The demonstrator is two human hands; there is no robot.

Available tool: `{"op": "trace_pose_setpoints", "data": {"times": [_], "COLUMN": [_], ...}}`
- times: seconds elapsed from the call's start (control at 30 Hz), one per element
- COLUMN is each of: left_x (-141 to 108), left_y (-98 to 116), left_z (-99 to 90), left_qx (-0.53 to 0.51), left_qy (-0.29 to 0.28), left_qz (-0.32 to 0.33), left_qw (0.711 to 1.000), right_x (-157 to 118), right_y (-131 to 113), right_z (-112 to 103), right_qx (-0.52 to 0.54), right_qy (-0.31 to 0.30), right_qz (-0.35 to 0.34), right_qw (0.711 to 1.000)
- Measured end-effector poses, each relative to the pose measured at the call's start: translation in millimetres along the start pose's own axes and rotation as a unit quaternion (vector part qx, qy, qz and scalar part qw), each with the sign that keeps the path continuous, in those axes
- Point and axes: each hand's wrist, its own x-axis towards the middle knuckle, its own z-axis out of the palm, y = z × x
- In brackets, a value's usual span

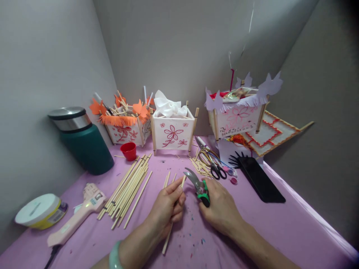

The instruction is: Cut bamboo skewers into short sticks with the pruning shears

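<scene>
My left hand [170, 200] is closed around a thin wooden stick [167, 239], whose top end pokes out above the fingers and whose long end slants down below the palm. In my right hand [220, 205] is a pair of pruning shears [199, 185] with green and black handles. Their curved metal blades point up and left, close to the stick's top end; whether they touch it I cannot tell. Behind my left hand a few more sticks [167, 179] lie partly hidden. A bundle of sticks [131, 190] rests to the left.
At left stand a green bottle [86, 145], a glue gun [78, 213] and a white-lidded tub [39, 211]. Decorated boxes [174, 136] line the back, with a red cup [129, 151] before them. Scissors [217, 170], short stick pieces [200, 166] and a black phone [260, 179] lie at right.
</scene>
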Motion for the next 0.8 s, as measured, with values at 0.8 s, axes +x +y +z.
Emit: {"op": "trace_pose_setpoints", "data": {"times": [0.8], "left_x": [-4], "left_y": [-1], "left_z": [3.3], "left_qx": [-0.018], "left_qy": [-0.027], "left_qz": [0.006], "left_qw": [0.999], "right_x": [-7], "right_y": [-14], "right_z": [-4], "right_qx": [-0.015], "right_qy": [-0.053], "right_qz": [-0.002], "right_qw": [0.998]}}
